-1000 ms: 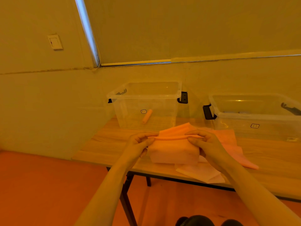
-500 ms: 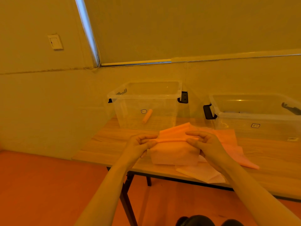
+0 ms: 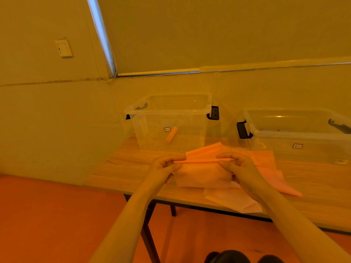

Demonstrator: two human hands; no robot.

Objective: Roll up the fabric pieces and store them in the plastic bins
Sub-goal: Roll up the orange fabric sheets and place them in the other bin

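Hands: my left hand (image 3: 164, 168) and my right hand (image 3: 239, 168) both pinch the top edge of one fabric piece (image 3: 203, 174), one at each end, fingers curled on the thin roll that begins there.
Head view, fabric: the piece hangs down from the rolled edge in front of the table (image 3: 121, 168), and its lower part seems to touch the table near the front edge.
Head view, other cloth: more fabric pieces (image 3: 266, 160) lie spread on the table behind and to the right of my hands, not rolled.
Head view, bins: the left bin (image 3: 169, 111) stands behind my hands and holds one finished roll (image 3: 171, 134), leaning inside. The right bin (image 3: 296, 133) stands well apart to the right; what is in it I cannot tell.
Change: compared with one second ago, my hands are almost in the same place, but the rolled edge looks a little tighter and my fingers are turned more over it.
Meaning: I judge the rolling of this piece has only started; most of the cloth is not yet wound.
Next: I think I must turn the edge more times, evenly on both ends, otherwise the roll may go crooked.
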